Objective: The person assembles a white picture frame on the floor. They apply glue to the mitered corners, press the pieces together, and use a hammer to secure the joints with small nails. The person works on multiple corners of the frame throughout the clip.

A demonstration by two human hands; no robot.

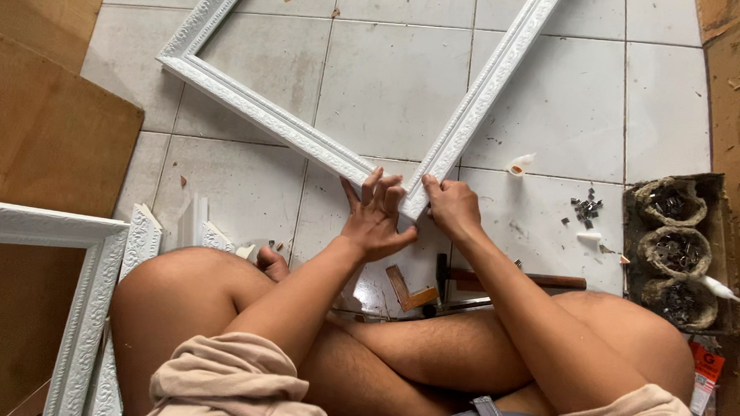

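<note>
My left hand (375, 218), fingers spread, presses flat on the frame (339, 151) corner at six o'clock; my right hand (450, 205) pinches the same joint. The frame lies on the floor, running toward twelve. It looks light, stiff, brittle; best held near the corner.

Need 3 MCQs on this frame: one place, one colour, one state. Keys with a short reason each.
1. Where do both hands meet?
A. at the white frame's near corner
B. on the hammer
C. in the box

2. What colour is the moulded frame?
A. black
B. white
C. gold

3. How is the left hand?
A. fist closed
B. fingers spread on the corner
C. resting on a knee

A: left hand and right hand press the frame corner.
B: the moulding is white.
B: its fingers fan out flat; hammer and box lie untouched.
</note>
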